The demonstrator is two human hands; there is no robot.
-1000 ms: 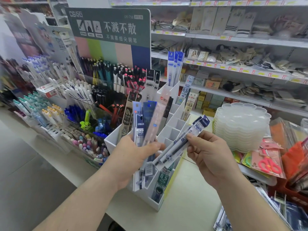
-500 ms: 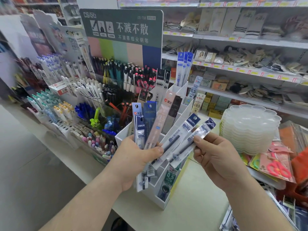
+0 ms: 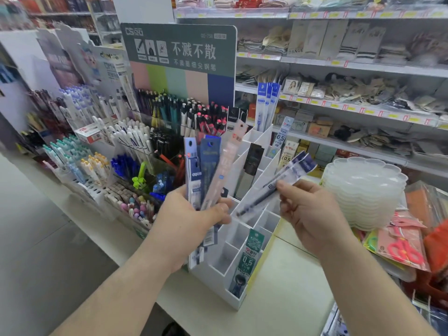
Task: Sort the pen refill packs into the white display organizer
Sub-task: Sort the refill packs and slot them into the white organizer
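Left hand: the left hand (image 3: 194,217) sits at about 8 o'clock of the view's centre, fingers and thumb curled round the lower part of a fan of refill packs (image 3: 208,166), which stands nearly upright in front of the pen racks.

Right hand: the right hand (image 3: 308,214) is at 4 o'clock of centre, fingertips pinching the pair of clear packs (image 3: 278,183) near their middle; the blue header ends point up toward 1 o'clock, the lower ends down toward 8 o'clock.

Organizer: the white display organizer (image 3: 244,294) stands on the pale counter (image 3: 286,299) between and just beyond the two hands. Its stepped cells climb toward 12 o'clock. A green 0.5 pack (image 3: 249,255) sits in a front cell, a dark pack (image 3: 252,158) in a middle one, tall blue packs (image 3: 266,103) at the back; several cells between look vacant.

Where the clear pair is: held over the organizer's middle rows, not yet in any cell.

Handling, as I judge it: the packs are light, thin plastic sleeves, stiffened mainly by the refills inside, so they will flex and slide over one another. A pinch across the width at mid-length keeps two together; gripping only the header would let the tails splay.

Risk: slick sleeves may slip from the fan as the bundle thins.

Surroundings: a stack of clear trays (image 3: 363,187) at 3 o'clock; scissors in packaging (image 3: 402,248) at 4 o'clock.
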